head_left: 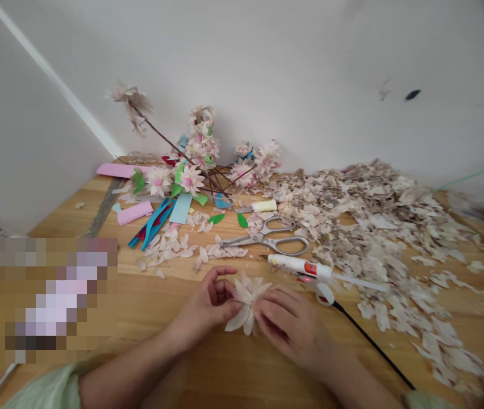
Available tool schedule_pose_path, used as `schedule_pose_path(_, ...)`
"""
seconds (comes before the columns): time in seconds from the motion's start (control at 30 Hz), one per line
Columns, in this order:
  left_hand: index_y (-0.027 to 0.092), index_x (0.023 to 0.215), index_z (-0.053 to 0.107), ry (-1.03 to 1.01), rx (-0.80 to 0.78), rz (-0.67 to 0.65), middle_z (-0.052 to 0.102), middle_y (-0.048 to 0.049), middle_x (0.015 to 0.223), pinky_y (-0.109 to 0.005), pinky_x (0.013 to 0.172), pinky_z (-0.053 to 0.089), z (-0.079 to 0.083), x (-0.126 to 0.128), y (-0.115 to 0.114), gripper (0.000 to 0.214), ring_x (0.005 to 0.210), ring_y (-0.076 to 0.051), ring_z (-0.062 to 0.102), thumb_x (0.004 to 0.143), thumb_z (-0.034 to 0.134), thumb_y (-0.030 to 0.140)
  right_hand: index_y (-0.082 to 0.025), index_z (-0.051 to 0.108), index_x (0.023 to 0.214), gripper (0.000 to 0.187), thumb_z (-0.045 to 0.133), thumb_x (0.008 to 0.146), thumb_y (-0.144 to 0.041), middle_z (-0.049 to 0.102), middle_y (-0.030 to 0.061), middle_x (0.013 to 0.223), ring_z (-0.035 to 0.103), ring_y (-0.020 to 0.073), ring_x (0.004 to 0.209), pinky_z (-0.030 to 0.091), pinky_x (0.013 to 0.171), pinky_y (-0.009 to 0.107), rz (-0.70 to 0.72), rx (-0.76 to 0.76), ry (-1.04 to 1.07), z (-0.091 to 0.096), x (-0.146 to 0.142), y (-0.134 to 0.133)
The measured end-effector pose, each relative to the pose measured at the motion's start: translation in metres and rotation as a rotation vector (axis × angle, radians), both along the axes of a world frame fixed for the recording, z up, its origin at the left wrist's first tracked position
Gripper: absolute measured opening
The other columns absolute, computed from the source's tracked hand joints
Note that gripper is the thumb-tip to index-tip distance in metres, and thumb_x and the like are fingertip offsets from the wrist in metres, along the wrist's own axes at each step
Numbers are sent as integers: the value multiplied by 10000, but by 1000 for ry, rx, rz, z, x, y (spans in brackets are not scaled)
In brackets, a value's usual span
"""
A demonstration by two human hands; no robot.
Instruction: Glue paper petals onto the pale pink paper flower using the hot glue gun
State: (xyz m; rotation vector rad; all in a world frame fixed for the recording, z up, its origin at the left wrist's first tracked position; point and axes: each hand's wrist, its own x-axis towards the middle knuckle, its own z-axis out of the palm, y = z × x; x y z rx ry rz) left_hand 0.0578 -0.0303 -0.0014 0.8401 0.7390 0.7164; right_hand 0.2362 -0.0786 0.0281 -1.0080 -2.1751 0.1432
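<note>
Fingers of left hand (213, 302) and right hand (292, 322) are being pressed against a pale flower (247, 294) from opposite sides. It is being gripped between them, its round spread facing upward.

No lettering, number or sign can be read.

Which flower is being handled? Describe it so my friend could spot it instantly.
On the wooden table, find the silver scissors, then look nearer the person. There, the left hand and right hand hold a pale, many-petalled flower between them. Unlike the pink-centred flowers at the back, it is the only one held.
</note>
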Motion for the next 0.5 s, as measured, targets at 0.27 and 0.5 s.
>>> schedule_pose_path(0.27, 196, 1056, 476, 30, -12, 18, 554, 60, 675, -216, 573, 368, 2, 2, 1, 619, 587, -77, 495, 550, 830, 245, -176, 568, 849, 134, 467, 877, -92, 615, 41, 736, 524, 163, 680, 472, 618, 274, -25, -24, 4, -1, 0, 0)
schedule_pose_path(0.5, 215, 991, 583, 50, 272, 354, 590, -10, 874, -265, 744, 459, 16, -8, 2, 338, 843, -147, 555, 692, 737, 246, -191, 536, 776, 164, 439, 877, -105, 576, 26, 680, 512, 171, 645, 423, 576, 285, -212, -93, -61, -7, -1, 4)
